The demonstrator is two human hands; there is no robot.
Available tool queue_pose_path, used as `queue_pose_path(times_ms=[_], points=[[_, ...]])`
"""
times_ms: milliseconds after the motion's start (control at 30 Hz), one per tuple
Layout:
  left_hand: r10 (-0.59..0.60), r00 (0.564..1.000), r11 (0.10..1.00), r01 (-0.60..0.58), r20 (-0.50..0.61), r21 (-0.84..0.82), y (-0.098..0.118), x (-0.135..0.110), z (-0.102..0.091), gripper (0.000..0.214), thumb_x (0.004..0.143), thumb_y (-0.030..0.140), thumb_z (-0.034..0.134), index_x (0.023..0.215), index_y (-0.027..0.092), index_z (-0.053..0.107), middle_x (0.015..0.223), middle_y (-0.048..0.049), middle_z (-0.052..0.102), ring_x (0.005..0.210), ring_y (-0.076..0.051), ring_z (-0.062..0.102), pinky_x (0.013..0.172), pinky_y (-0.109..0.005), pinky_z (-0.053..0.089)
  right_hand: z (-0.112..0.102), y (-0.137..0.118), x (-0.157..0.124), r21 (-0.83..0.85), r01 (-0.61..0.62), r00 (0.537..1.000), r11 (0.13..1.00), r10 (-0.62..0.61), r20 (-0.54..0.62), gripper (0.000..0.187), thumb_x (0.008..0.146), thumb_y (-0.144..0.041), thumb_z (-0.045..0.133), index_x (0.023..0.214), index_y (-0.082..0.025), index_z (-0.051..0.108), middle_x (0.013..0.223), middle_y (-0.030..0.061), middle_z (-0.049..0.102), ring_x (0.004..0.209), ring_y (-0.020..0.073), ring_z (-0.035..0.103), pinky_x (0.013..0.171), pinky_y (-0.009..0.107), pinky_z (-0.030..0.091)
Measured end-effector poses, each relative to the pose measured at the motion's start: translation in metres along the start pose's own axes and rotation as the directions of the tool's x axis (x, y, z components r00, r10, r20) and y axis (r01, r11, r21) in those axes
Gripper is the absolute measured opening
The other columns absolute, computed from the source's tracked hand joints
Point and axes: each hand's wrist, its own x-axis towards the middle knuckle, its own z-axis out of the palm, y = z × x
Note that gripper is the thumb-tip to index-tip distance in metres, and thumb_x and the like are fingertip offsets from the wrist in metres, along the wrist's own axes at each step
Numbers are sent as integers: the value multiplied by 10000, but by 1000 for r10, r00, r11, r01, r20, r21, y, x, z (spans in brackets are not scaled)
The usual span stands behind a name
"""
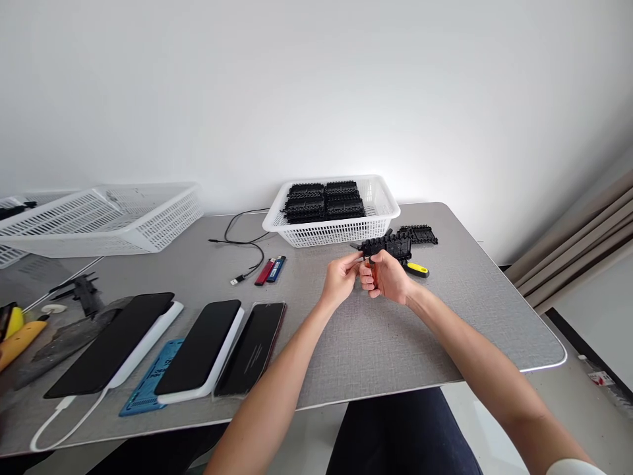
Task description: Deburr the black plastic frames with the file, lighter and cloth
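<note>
Both hands together above the table's [445, 316] far edge: right hand [388, 277] clamped on a black plastic part [388, 247], left hand [339, 280] pinching its end, just before the white basket [380, 198].

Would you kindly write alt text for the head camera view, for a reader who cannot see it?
Two bare hands, left hand and right hand, hold a black plastic part above a grey table. Behind stands a white basket of similar parts; three dark phones lie to the left.

Grey table [445, 330] against white wall [316, 79] (beige curtain [583, 237] right).
</note>
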Motion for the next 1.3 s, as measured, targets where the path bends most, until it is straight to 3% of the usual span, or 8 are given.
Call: queue_pose_path(times_ms=[400, 800, 967, 1300], points=[[21, 1000, 1000, -21, 20, 2, 4, -1, 1, 335, 809, 192, 541, 1098, 147, 705, 1029, -81, 748, 939, -229, 710, 848, -355, 558, -6, 0, 1, 107, -106, 994, 989, 102, 46, 206, 766, -391, 362, 670, -208, 353, 626, -24, 259, 525, 114, 244, 439, 230, 175], [-24, 999, 998, 26, 28, -60, 0, 0, 0, 336, 820, 271, 593, 1115, 146, 695, 1013, -96, 750, 908, -244, 719, 856, -396, 574, -13, -3, -2, 204, -127, 990, 971, 110, 94, 181, 754, -382, 378, 693, -217, 336, 616, -26, 287, 521, 119, 259, 443, 225, 184], [-69, 997, 983, 76, 43, -169, 2, -1, 1, 412, 796, 356, 653, 1134, 122, 678, 1000, -112, 750, 803, -241, 729, 795, -417, 602, -20, -5, -5, 235, -127, 990, 964, 110, 86, 189, 737, -397, 396, 699, -220, 339, 611, -23, 304, 520, 123, 270, 443, 230, 186], [-110, 994, 973, 111, 17, -202, 1, 0, -2, 557, 738, 455, 723, 1154, 90, 664, 1008, -144, 744, 819, -272, 728, 750, -427, 617, -34, -13, -17, 317, -76, 997, 945, 76, 12, 188, 724, -382, 414, 695, -224, 314, 598, -24, 302, 524, 128, 292, 452, 236, 195]])
